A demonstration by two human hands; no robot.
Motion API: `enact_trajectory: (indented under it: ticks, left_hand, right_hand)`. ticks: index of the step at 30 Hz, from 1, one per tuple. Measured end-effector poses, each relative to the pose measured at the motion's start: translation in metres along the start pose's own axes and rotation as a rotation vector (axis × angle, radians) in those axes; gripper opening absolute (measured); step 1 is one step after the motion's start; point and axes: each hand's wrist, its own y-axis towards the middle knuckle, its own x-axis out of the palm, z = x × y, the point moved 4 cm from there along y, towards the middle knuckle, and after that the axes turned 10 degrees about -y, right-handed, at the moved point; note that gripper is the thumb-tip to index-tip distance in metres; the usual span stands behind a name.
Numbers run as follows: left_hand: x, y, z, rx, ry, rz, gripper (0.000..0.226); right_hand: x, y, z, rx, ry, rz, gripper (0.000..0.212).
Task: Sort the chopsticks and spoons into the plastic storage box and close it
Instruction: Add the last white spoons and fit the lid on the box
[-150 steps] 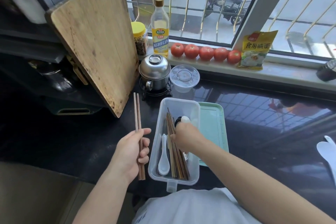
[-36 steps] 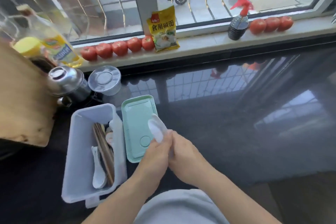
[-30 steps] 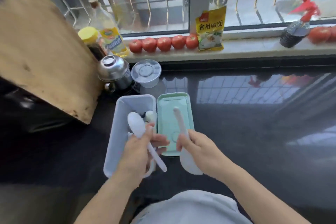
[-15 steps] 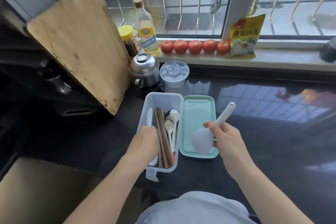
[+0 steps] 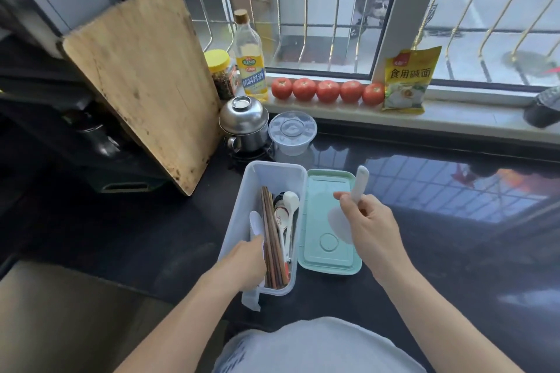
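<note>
Gripping a white rice paddle (image 5: 348, 215) by its handle, the right hand (image 5: 368, 228) hovers over the green lid (image 5: 325, 257). Left hand (image 5: 245, 260) reaches into the box (image 5: 274, 172) beside it; grip hidden, chopsticks (image 5: 271, 239) and spoons (image 5: 286, 212) just beyond.

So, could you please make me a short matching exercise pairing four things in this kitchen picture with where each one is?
Things:
1. chopsticks
2. green lid
3. white rice paddle
4. tomatoes

Places:
a. in the right hand
b. on the windowsill
c. inside the storage box
d. flat on the counter beside the box

Pairs: 1-c, 2-d, 3-a, 4-b
</note>
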Motion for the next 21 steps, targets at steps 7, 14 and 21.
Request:
enact_trajectory:
  ticks: [7,14,21]
  left_hand:
    - [-0.021,-0.044,-0.012,0.106,-0.3,0.281,0.026]
    - [-0.048,-0.041,-0.031,0.154,-0.506,0.706,0.03]
    - [-0.031,-0.04,-0.054,0.012,-0.543,0.587,0.028]
  right_hand:
    - [0.011,0.016,-0.049,-0.194,-0.087,-0.05,0.021]
    - [0.104,0.057,-0.098,-0.362,-0.84,-0.359,0.039]
    - [0.154,0.083,-0.07,0.029,-1.003,-0.749,0.024]
